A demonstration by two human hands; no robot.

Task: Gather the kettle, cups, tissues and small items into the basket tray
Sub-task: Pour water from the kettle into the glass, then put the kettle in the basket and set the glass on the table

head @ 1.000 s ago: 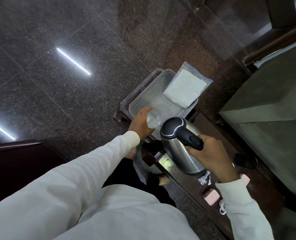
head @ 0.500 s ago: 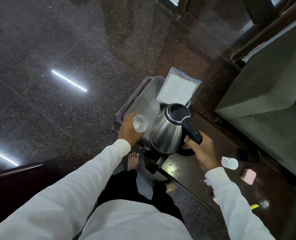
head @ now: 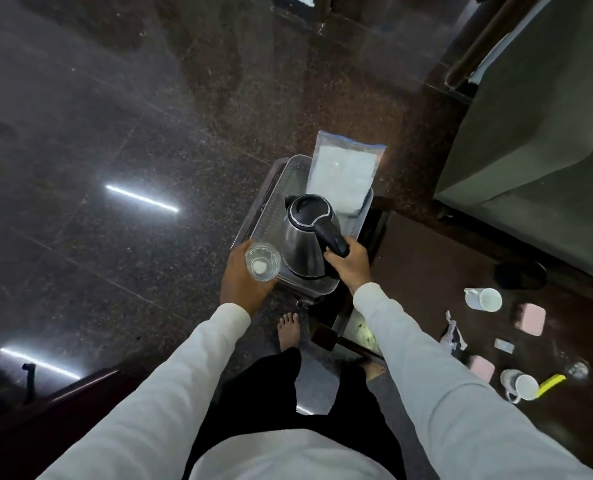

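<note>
The shiny silver kettle [head: 303, 244] with a black lid sits in the basket tray [head: 270, 202]. The right hand [head: 348, 259] grips its black handle. Just beside it, the left hand [head: 241, 275] holds a clear glass [head: 262, 262].

From my feed, most of the view is a polished, dark speckled stone floor [head: 115, 98]. Two bright light strips reflect in it: one near the middle left [head: 142, 199] and one lower down by the left edge [head: 38, 363]. A glossy dark brown table [head: 426, 271] fills the right side. Beyond it stands a grey upholstered block [head: 530, 133], with a dark wooden rail [head: 478, 39] running diagonally above it. At lower left I see the edge of a maroon piece of furniture [head: 63, 393]; something small and black beside it is too dim to identify.
</note>
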